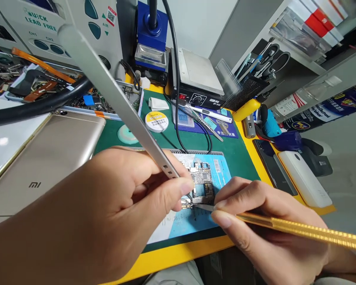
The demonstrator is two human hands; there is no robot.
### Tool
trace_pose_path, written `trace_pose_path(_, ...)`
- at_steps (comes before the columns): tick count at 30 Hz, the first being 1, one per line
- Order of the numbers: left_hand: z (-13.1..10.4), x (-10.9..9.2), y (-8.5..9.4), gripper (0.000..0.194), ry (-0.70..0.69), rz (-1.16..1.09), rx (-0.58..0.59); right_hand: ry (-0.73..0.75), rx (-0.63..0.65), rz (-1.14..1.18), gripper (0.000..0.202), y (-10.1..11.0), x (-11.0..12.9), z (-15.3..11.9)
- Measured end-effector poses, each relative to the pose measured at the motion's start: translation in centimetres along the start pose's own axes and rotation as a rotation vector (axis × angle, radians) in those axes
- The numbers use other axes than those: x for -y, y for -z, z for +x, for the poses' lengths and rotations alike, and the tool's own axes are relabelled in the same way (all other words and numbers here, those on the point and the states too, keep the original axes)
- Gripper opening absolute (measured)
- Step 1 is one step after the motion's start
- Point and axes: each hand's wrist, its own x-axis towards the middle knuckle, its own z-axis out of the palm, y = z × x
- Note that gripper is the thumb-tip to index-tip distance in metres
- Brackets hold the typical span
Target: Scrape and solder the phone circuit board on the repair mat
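On the cluttered bench (178, 253), a "QUICK LEAD FREE" station (32, 23) and "mi" phone back (47, 158); left hand (106, 213) fingers pinch silver tweezers (112, 91), right hand (269, 225) fingers grip a gold tool (299, 229) over the circuit board (203, 182).

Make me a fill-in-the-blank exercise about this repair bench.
1. The left hand holds silver ____ over the circuit board.
2. The right hand holds a tool with a ____ handle.
3. The board lies on a ____ mat.
4. The gold phone lies to the ____ of the board.

Missing words: tweezers; gold; blue; left
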Motion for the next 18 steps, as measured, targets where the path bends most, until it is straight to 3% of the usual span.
trace_pose_path(3, 0.4, -0.7, 0.1, 0.048, 0.048, -0.059, 0.04, -0.162, -0.07, 0.137, 0.03, 0.2, -0.1, 0.7)
trace_pose_path(9, 1.9, -2.7, 1.2, 0.041, 0.079, -0.151, 0.132, -0.518, 0.018, 0.546, 0.042, 1.0, -0.7, 1.8)
trace_pose_path(18, 1.4, -0.6, 2.0, 0.069, 0.083, -0.142, 0.16, -0.517, 0.074, 0.639, 0.043, 1.3, -2.0, 2.3)
